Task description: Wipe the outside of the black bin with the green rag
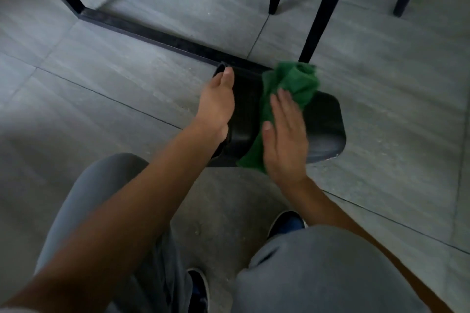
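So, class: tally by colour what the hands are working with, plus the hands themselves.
Black: 1, the bin
Green: 1, the rag
Hands: 2, left hand gripping the bin, right hand flat on the rag
Total: 4

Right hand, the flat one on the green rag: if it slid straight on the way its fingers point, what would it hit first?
Probably the bunched end of the green rag on the black bin, just past the right hand fingertips; farther along stands a black furniture leg, though depth is unclear.
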`<move>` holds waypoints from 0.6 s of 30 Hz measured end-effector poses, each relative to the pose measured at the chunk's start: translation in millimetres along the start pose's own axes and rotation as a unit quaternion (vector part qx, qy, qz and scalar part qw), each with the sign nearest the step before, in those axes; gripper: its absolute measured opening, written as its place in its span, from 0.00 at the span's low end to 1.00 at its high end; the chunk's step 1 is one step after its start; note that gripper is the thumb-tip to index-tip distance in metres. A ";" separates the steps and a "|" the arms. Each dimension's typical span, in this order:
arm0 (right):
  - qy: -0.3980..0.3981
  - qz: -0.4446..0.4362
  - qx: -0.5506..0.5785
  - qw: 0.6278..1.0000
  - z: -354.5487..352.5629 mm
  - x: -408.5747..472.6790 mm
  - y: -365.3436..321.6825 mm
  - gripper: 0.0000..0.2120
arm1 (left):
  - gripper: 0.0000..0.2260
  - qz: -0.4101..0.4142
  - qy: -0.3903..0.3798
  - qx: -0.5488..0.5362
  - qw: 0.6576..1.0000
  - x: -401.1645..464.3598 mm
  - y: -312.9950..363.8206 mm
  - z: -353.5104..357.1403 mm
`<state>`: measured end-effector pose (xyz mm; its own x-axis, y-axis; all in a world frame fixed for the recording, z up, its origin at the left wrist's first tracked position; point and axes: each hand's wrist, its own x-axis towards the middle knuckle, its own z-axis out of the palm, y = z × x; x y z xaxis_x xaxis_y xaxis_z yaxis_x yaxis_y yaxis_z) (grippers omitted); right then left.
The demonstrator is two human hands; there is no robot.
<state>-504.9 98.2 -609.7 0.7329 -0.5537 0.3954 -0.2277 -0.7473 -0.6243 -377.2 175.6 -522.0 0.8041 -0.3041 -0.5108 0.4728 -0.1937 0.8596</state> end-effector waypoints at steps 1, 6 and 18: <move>-0.009 -0.058 0.000 0.998 4.9 1.3 -11.9 0.25 | 0.17 -0.004 -0.005 -0.011 1.000 -1.1 -2.9 4.0; 0.018 -0.075 -0.066 0.995 3.3 -6.5 15.6 0.22 | 0.15 -0.091 0.012 -0.084 0.992 0.8 -16.8 -7.7; 0.070 0.288 -0.059 0.953 -25.4 26.8 108.7 0.26 | 0.15 -0.121 0.033 -0.091 0.988 13.5 -27.4 -46.6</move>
<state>-526.3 -7.2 -649.8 0.3740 -0.9219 0.1008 -0.6434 -0.3362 -0.6877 -362.5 220.3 -551.8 0.6787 -0.2068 -0.7047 0.7059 -0.0811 0.7037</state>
